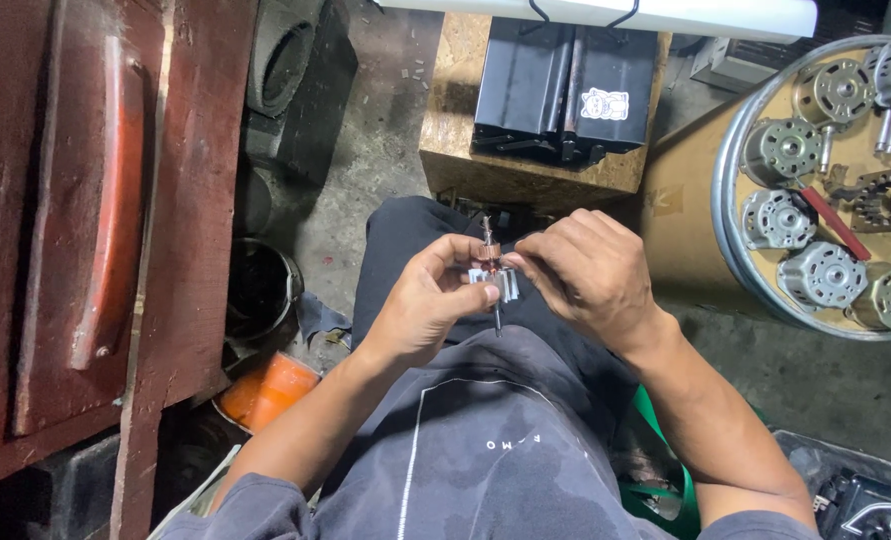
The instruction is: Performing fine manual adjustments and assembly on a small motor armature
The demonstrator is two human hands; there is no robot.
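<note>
A small motor armature (pixel 493 283) with copper windings at the top, a silvery laminated core and a thin shaft pointing down is held upright over my lap. My left hand (pixel 427 300) grips its core from the left, thumb on the front. From the right, my right hand (pixel 590 270) pinches the upper part of the core with its fingertips. Both hands are close together in the middle of the head view.
A round metal tray (pixel 727 235) at the right holds several small silver motors (pixel 823 275) and a red-handled tool (pixel 833 223). A black box (pixel 565 85) lies on a wooden block (pixel 525 175) ahead. Red wooden furniture (pixel 85 220) stands at the left, an orange container (pixel 265 392) below it.
</note>
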